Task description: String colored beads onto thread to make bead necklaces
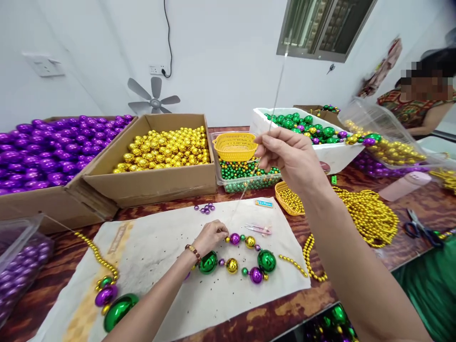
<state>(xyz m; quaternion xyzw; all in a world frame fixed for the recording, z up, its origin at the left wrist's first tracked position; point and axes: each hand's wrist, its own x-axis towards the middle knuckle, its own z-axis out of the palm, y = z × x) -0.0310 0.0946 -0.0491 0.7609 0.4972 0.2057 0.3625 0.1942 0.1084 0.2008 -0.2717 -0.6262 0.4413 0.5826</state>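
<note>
My right hand [288, 154] is raised over the table, its fingers pinched on a thin pale thread [280, 92]. The thread rises above the hand and also slants down toward the cloth. Low on the white cloth [149, 251], my left hand [210, 236] has its fingertips closed at the end of a bead string [256, 274], beside a small gold bead. Large green, purple and gold beads curve round in this string. My left wrist and forearm hide part of it. Another string with a big green bead [121, 311] lies at the left.
Boxes of purple beads [46, 152] and gold beads [167, 147] stand behind the cloth. A yellow basket [235, 146] rests on a clear bin. Gold bead strands [366, 216], scissors [416, 225] and a pink bottle [406, 185] lie right. A person [420, 104] sits at far right.
</note>
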